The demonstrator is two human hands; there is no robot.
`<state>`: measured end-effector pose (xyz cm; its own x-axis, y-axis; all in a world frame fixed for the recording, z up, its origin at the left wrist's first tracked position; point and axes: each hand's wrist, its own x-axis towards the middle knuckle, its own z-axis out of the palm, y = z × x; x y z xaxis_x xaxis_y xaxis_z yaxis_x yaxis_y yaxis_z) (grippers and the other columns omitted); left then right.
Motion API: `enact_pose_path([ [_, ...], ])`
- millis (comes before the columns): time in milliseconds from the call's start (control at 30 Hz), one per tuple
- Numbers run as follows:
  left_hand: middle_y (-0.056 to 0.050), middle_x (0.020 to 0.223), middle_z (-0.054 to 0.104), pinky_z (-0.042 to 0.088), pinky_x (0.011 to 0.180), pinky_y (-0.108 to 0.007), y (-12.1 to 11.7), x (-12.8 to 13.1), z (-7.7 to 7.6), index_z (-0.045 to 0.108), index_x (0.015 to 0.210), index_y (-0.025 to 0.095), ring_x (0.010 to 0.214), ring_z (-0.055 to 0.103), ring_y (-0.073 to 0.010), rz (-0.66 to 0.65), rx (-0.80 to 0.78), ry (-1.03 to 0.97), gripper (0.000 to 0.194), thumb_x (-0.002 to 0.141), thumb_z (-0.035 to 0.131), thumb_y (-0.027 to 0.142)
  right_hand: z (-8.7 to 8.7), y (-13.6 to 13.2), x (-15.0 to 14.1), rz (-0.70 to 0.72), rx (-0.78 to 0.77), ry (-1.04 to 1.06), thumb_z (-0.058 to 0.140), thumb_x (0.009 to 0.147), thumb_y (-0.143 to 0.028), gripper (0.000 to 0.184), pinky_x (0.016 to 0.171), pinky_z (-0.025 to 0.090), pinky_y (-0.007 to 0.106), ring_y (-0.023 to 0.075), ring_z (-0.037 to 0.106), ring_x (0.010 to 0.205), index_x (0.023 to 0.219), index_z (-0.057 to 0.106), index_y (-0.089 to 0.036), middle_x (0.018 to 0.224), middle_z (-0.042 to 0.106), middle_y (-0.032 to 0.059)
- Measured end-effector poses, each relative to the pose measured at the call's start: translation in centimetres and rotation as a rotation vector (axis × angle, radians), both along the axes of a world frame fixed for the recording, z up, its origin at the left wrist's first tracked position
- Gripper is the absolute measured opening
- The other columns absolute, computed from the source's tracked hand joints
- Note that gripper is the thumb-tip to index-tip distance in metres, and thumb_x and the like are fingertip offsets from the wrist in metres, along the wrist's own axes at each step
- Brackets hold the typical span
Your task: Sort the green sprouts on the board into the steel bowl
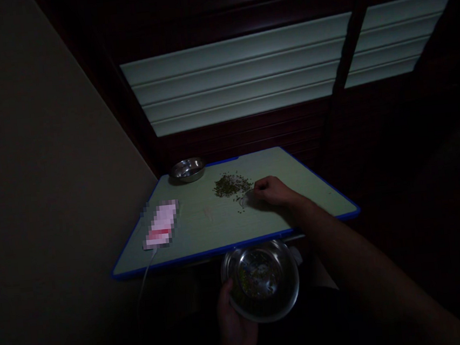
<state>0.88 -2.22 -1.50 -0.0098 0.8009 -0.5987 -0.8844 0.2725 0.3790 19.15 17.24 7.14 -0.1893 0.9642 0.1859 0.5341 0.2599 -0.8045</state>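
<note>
Under the table's front edge, my left hand grips a shiny steel bowl by its left rim, the thumb over the edge. Small greenish bits lie in the bottom of this bowl, and its opening faces up. My right hand is closed over the table, at the right side of a loose pile of small green beans or seeds with some whitish bits among them. A pale, see-through thin piece juts from its fingertips towards the pile; the dark picture hides its exact kind.
The pale green table has a blue edge. A second steel bowl stands at its back left corner. Front left lies a blurred pink phone-like thing with a white cable. Behind are dark wooden doors with white slats.
</note>
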Motion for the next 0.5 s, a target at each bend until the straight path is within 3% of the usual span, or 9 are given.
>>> enact_pose_path([
  [233, -0.009, 0.088, 0.077, 0.050, 0.087, -0.042, -0.12, -0.14, -0.40, 0.072, 0.100, 0.018, 0.084, 0.070, -0.0243, -0.001, -0.001, 0.014, 0.027, 0.079, 0.058, 0.027, -0.18, -0.21, -0.14, 0.067, -0.071, 0.049, 0.052, 0.059, -0.026, 0.011, 0.050, 0.029, 0.024, 0.0086, 0.038, 0.050, 0.055, 0.053, -0.015, 0.051, 0.044, -0.0030],
  [500, -0.008, 0.086, 0.077, 0.049, 0.090, -0.044, 0.07, 0.07, 0.02, 0.071, 0.102, 0.019, 0.085, 0.070, -0.0246, -0.004, -0.005, 0.022, 0.028, 0.080, 0.056, 0.027, -0.30, 0.25, 0.06, -0.026, 0.024, -0.054, 0.051, 0.062, -0.022, 0.011, 0.051, 0.029, 0.025, 0.0096, 0.039, 0.051, 0.053, 0.055, -0.015, 0.049, 0.043, -0.0028],
])
